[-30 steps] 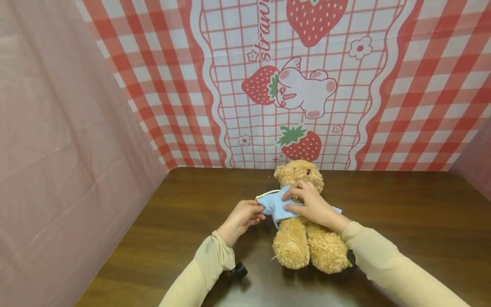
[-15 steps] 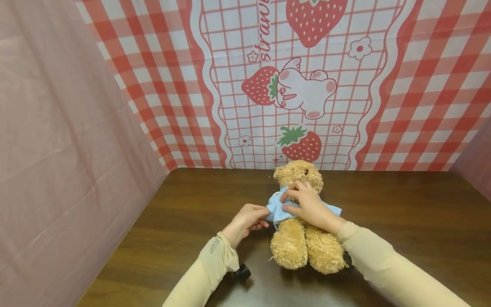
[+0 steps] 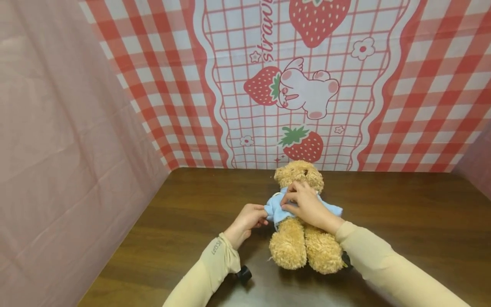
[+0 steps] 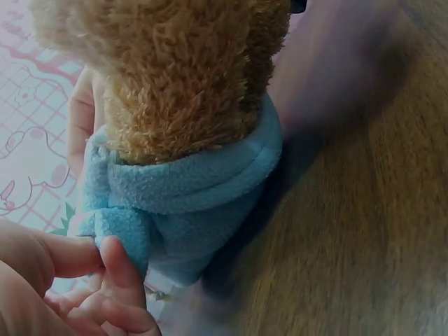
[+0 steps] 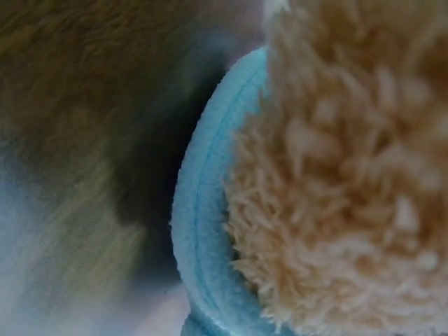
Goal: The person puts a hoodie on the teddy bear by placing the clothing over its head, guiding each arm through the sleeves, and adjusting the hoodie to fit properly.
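A tan plush teddy bear (image 3: 288, 247) in a light blue shirt (image 3: 332, 208) lies on its back, head toward the patterned cloth. My left hand (image 3: 246, 222) pinches the end of the shirt sleeve (image 4: 124, 227) between thumb and finger, at the bear's left side as I look at it. Over the bear's chest lies my right hand (image 3: 310, 207), its thumb and index finger pinching the shirt front near that sleeve. In the right wrist view, only the shirt hem (image 5: 203, 203) and fur fill the frame; that hand is hidden there.
The bear lies on a brown wooden table (image 3: 184, 213). A red-and-white strawberry cloth (image 3: 245, 119) rises behind the table's back edge, with a pink curtain (image 3: 76, 170) along the left. A black wrist camera (image 3: 243, 273) sits under my left sleeve.
The pale cord along the sleeve has shrunk from view as my left hand moved in toward the bear and bunched the sleeve. My right thumb and index finger have drawn together on the shirt.
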{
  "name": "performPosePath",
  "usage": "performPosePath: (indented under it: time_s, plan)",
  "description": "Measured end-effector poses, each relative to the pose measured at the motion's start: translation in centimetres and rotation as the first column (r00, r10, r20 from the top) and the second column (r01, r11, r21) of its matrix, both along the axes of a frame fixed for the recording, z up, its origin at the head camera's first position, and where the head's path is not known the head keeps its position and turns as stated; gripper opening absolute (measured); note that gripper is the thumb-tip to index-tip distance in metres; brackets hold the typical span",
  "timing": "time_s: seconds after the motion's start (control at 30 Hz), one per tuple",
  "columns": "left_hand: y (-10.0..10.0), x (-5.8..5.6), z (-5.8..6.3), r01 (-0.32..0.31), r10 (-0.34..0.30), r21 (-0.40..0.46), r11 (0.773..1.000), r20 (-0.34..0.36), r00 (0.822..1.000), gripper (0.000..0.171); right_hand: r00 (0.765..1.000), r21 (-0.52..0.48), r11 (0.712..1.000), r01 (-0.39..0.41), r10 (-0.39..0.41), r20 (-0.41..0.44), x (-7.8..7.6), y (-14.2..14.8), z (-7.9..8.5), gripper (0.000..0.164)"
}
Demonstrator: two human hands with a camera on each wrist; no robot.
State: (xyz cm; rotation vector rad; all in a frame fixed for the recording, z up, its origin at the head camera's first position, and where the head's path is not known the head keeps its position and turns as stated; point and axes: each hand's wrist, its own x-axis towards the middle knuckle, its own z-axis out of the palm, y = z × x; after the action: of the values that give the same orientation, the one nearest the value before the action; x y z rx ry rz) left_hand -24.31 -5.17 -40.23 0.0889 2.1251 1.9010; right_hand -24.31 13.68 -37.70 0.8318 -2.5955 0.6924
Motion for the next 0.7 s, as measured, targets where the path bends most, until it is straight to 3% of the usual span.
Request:
performPosePath:
  time_s: [0.13,0.37,0.6,0.7]
  plan:
    - [0.0,-0.8,-1.2,-0.018,0.018,0.012,1.000,0.030,0.999,0.037,1.000,-0.008,1.000,0.003,-0.003,-0.011,0.1,0.1,-0.1,0.007]
    - [0.0,-1.4,-2.0,-0.059,0.060,-0.019,0.998,0.042,0.997,0.018,1.000,-0.003,1.000,-0.009,0.009,0.010,0.3,0.1,-0.1,0.006]
    - [0.2,-1.0,-1.5,-0.008,0.008,-0.005,1.000,0.072,0.997,0.028,0.999,-0.001,0.999,0.035,-0.035,0.001,0.4,0.0,-0.2,0.005]
    - [0.4,-0.8,-1.2,-0.020,0.019,0.022,1.000,0.061,0.998,0.031,0.999,-0.005,0.999,0.035,-0.036,-0.018,0.2,-0.3,-0.3,0.004]
